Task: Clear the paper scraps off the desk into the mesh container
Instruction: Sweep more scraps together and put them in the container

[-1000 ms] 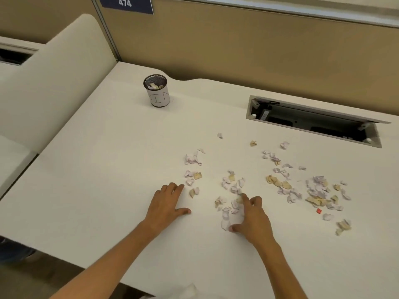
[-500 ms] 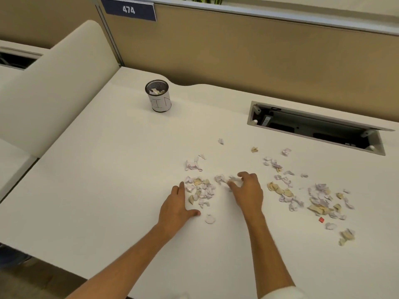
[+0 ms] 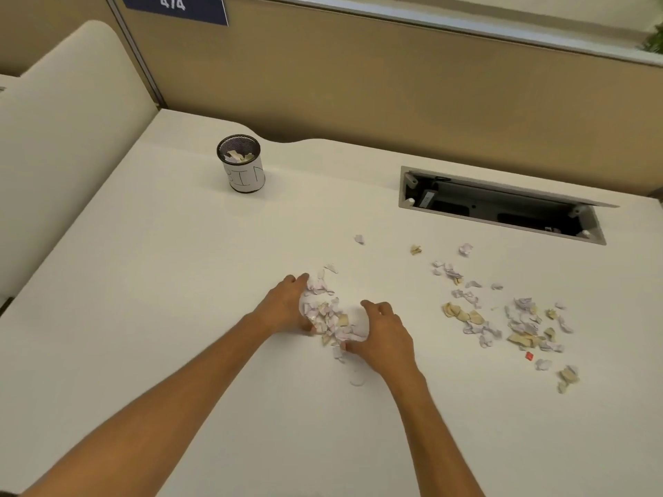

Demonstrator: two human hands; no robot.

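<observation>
A heap of white, lilac and tan paper scraps [image 3: 328, 315] lies on the white desk [image 3: 150, 317] between my two hands. My left hand [image 3: 285, 304] cups the heap's left side, fingers curved against it. My right hand [image 3: 384, 337] cups the right side, fingers spread and bent, thumb touching the lower scraps. Neither hand has lifted anything. A second spread of scraps [image 3: 502, 313] lies to the right, with a tiny red piece [image 3: 529, 356]. The black mesh container [image 3: 241, 163], wrapped in a white label, stands at the back left with a few scraps inside.
An open cable tray [image 3: 502, 206] is recessed in the desk at the back right. A tan partition wall [image 3: 394, 84] closes the far edge and a cream divider [image 3: 64, 138] the left side. Single scraps [image 3: 359, 239] lie behind the heap.
Both hands have swept the loose scraps together into one heap between them. My left hand moved forward and right; my right hand closed in from the right.
</observation>
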